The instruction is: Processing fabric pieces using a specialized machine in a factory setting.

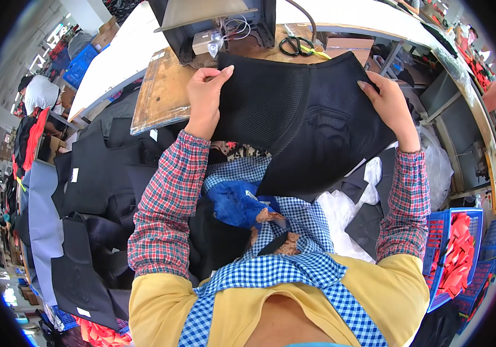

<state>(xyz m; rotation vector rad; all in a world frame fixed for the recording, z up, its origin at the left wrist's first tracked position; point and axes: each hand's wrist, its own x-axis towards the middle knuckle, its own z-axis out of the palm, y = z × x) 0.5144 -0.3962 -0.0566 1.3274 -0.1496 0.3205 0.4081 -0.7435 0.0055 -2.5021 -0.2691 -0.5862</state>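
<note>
A black fabric panel (pixel 311 121) with a mesh-like texture and a curved seam down its middle is stretched between my hands, in front of my chest. At its upper left corner my left hand (pixel 204 101) pinches the edge between thumb and fingers. My right hand (pixel 391 107) grips the upper right edge, thumb on the near face and its other fingers partly hidden behind. The panel's lower part hangs over my blue checked apron (pixel 248 272). Beyond the panel, black-handled scissors (pixel 296 46) lie on the worktable.
A dark machine (pixel 216 34) stands ahead beside a worn wooden board (pixel 164 87). Black fabric pieces (pixel 97 168) are heaped at left. A blue basket (pixel 476 225) of red pieces (pixel 456 257) stands at right, near clear plastic (pixel 433 162). Another person (pixel 41 92) is at far left.
</note>
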